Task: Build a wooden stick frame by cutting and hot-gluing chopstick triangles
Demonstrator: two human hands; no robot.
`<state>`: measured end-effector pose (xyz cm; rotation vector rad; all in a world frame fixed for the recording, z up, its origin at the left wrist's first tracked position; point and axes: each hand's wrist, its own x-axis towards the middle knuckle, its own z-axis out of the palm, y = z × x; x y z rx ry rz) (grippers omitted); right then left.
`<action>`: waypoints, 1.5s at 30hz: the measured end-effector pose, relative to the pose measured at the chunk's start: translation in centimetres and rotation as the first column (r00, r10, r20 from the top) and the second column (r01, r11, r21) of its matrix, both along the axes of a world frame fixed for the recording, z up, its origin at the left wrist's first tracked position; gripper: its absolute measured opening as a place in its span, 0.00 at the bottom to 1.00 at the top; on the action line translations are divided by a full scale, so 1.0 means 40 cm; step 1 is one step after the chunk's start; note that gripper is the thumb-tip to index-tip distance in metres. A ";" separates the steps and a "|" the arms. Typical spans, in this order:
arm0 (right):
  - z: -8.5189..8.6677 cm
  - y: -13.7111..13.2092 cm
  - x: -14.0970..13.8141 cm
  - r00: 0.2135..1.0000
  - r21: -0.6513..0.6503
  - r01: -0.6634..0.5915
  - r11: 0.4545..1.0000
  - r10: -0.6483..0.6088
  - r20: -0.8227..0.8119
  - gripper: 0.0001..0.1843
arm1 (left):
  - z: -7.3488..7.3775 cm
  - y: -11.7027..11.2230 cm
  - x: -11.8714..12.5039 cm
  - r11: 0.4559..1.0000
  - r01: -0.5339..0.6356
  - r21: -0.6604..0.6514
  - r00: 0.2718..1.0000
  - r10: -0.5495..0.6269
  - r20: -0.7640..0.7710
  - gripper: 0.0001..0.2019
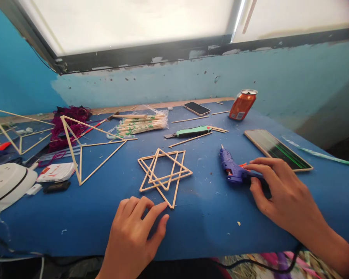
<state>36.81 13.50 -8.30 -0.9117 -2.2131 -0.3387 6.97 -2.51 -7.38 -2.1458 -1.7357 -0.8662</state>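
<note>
The left hand (130, 236) rests open on the blue counter (203, 228), just beside the lowest tip of a star frame of 2 overlapping bamboo-stick triangles (163, 155). The right hand (282, 190) curls around the grip of a purple hot glue gun (232, 170).

Bright daylight pours through the window (133, 23) at the top, blown out almost to white, while the room below looks dimmer. The wall (174, 83) under it is lit softly and evenly. Soft, faint shadows fall on the table (209, 228) beside the right hand (285, 193) and the left hand (132, 236). The can (242, 106) catches a small highlight on its rim. Wide-angle distortion bends the frame's edges, the far left looks slightly soft, and the bottom edge falls dark.
</note>
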 end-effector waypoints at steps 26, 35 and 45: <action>0.184 0.164 -0.272 0.944 -0.457 -0.235 0.858 0.313 0.102 0.09 | 0.096 0.248 -0.290 0.867 -0.122 -0.483 0.974 0.198 0.108 0.15; 0.148 0.230 -0.354 0.886 -0.616 -0.139 0.775 0.375 0.272 0.10 | 0.092 0.240 -0.296 0.875 -0.140 -0.463 0.968 0.219 0.122 0.16; 0.150 0.236 -0.354 0.870 -0.728 -0.132 0.673 0.431 0.241 0.08 | 0.088 0.239 -0.308 0.857 -0.052 -0.512 0.979 0.144 0.143 0.15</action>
